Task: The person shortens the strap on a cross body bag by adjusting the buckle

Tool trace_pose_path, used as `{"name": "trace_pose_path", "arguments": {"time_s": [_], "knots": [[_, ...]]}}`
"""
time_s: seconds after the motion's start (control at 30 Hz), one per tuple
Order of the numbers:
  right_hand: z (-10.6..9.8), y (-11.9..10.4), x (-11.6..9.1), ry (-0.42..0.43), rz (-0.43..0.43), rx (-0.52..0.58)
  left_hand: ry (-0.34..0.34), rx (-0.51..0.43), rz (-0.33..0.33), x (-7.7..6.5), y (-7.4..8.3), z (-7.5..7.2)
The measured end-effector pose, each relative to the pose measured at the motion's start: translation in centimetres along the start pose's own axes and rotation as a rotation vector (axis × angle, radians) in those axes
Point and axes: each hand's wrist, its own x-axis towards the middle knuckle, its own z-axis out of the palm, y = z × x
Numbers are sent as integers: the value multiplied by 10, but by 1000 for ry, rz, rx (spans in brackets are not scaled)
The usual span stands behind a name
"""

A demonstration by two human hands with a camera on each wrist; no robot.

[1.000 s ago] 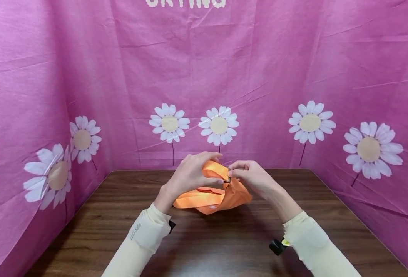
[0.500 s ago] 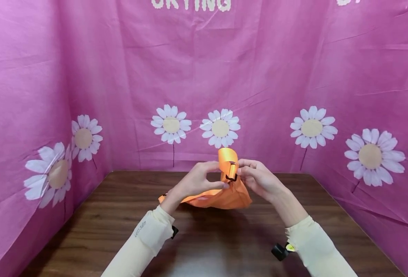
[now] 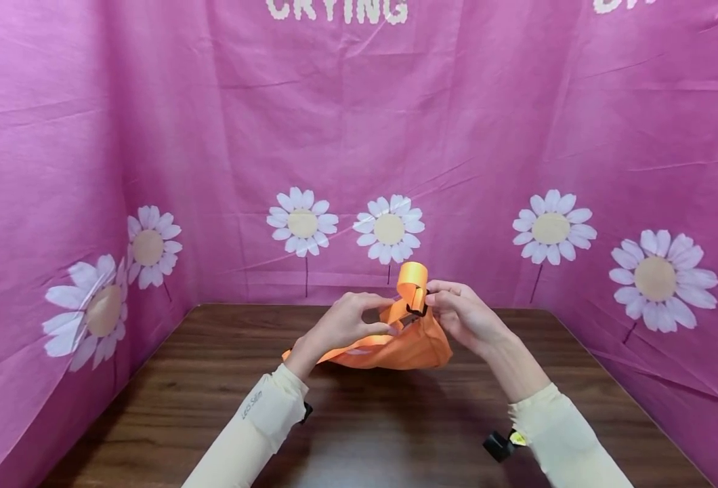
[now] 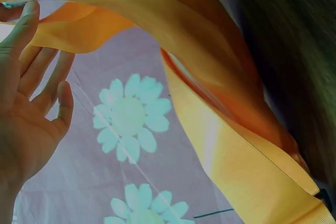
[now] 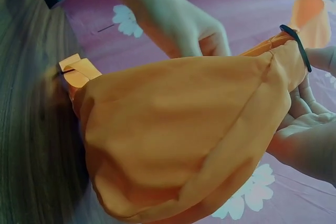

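Observation:
An orange waist bag (image 3: 416, 349) is held between my hands above the wooden table, its rounded body toward the camera. A flat strap loop (image 3: 412, 273) curls up from its right end through a black buckle (image 3: 417, 310). My right hand (image 3: 465, 315) pinches that end beside the buckle, thumb and fingers together. My left hand (image 3: 342, 322) curls at the bag's upper edge, with its thumb (image 4: 23, 24) on the edge and several fingertips hidden behind the strap (image 4: 86, 32). More strap trails under the left wrist. The bag's left end shows a folded strap piece (image 5: 80, 72).
The dark wooden table (image 3: 383, 434) lies under both forearms. Pink cloth (image 3: 456, 135) printed with daisies hangs around its back and sides. A small black wrist camera (image 3: 498, 446) sits by the right sleeve.
The strap loop has risen and turned upright, and the buckle has come into view. My right hand has shifted slightly right with it, while my left hand's fingers have drawn off the loop.

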Motion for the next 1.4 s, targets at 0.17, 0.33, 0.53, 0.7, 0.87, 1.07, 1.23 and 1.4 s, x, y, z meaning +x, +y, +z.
{"name": "trace_pose_path", "arguments": {"time_s": [0.17,0.33,0.53,0.7,0.87,1.07,1.23,1.4], "knots": [[-2,-5,-4,-10,-22,23,-29,45,-29,0,-7,2],[-4,-11,-10,-34,-52,81,-59,148,-62,-5,-11,4],[-9,-18,-15,-103,-120,146,-84,225,-97,-11,-21,5],[-11,-26,-18,-134,-142,169,-95,236,-147,-16,-30,0],[-9,-29,-18,-147,-140,174,-151,221,-127,-16,-28,-7],[0,-23,-14,-141,-115,157,-144,33,-90,-9,6,-7],[7,-17,-10,-152,-86,108,-22,-135,18,3,39,0],[7,-18,-11,-124,-87,100,217,-149,72,10,51,3]]}}
